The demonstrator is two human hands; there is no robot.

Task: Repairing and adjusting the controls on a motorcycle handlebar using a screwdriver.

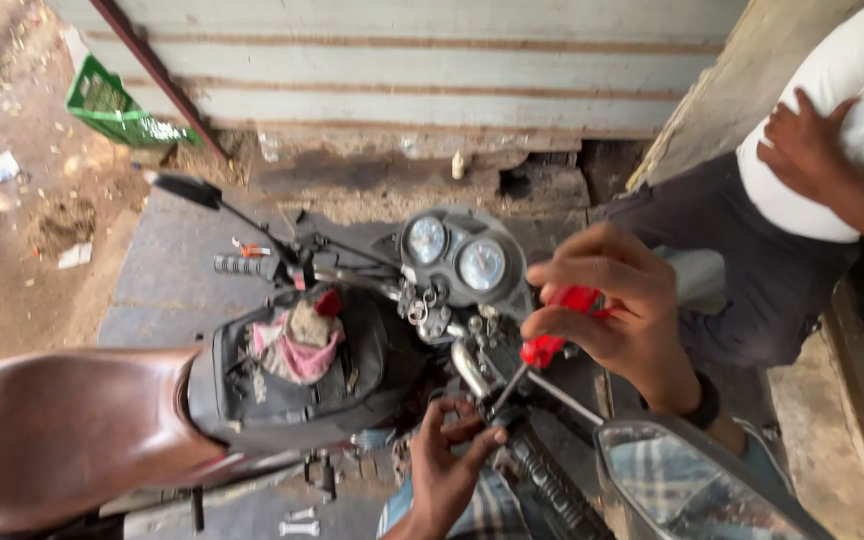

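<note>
**Screwdriver at the handlebar of a parked motorcycle**

The person's right hand [607, 305] is closing its fingers [577, 272] around the red handle of a screwdriver [552, 330], holding it tilted so the thin shaft is pointing down and to the left. The tip is meeting the right end of the handlebar, just below the twin round gauges [455, 255]. The left hand [444, 465] is reaching up from below, its fingers [472, 432] pinching a small dark fitting right where the screwdriver tip is landing; I cannot tell exactly what that part is.

The motorcycle [282, 370] is standing on a grey paved patch, its brown seat [52, 430] filling the lower left. A black tank bag [292, 365] is sitting on the tank with a pink rag [297, 345] bunched on top. The right mirror [697, 485] is showing at the lower right, the left mirror [187, 188] sticking out toward a green crate [112, 105] by the wall. Another person in a white shirt [852, 110] is standing at the right, one hand [802, 145] resting on their side. Small wrenches [297, 522] are lying on the ground beneath the bike.
</note>
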